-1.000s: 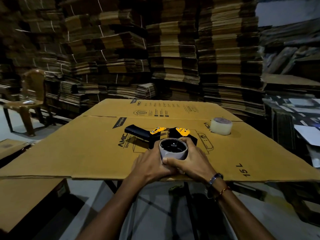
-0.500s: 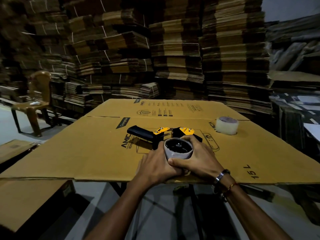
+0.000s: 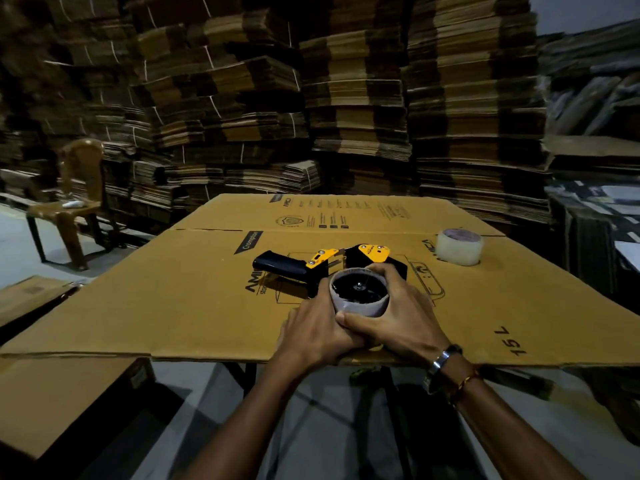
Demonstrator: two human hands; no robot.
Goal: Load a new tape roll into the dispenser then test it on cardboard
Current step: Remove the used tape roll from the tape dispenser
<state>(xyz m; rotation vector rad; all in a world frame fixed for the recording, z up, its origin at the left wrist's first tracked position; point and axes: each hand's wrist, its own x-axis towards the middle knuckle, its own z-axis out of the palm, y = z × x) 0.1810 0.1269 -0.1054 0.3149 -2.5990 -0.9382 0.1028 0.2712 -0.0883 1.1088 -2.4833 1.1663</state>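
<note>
Both of my hands were wrapped around the grey ring (image 3: 358,296) sitting on the spool of the tape dispenser (image 3: 325,268), which lay on its side on the flattened cardboard sheet (image 3: 173,299) covering the desk. The ring looked like a bare core with no tape left on it, though in that dim light I could not be sure. My left hand (image 3: 313,332) cupped it from the near left, and my right hand (image 3: 398,318) closed round the right side, its fingers (image 3: 388,271) curling over the far rim and its thumb lying across my left fingers. So each grip was narrow and clamped on that ring, not on the dispenser's black handle (image 3: 277,266), which pointed away to the left, untouched.

The new tape roll (image 3: 458,247) stood on its end well off to the right on the same sheet, clear of everything.

As I judged it, the step was freeing the ring from the spool. To do it well I needed to pull straight along the hub's axis with even pressure from both sides, since a tilted pull would jam it, and keep the dispenser body pinned so it did not lift.

My forearms came in low from the near edge, wrists nearly together, knuckles up.
</note>
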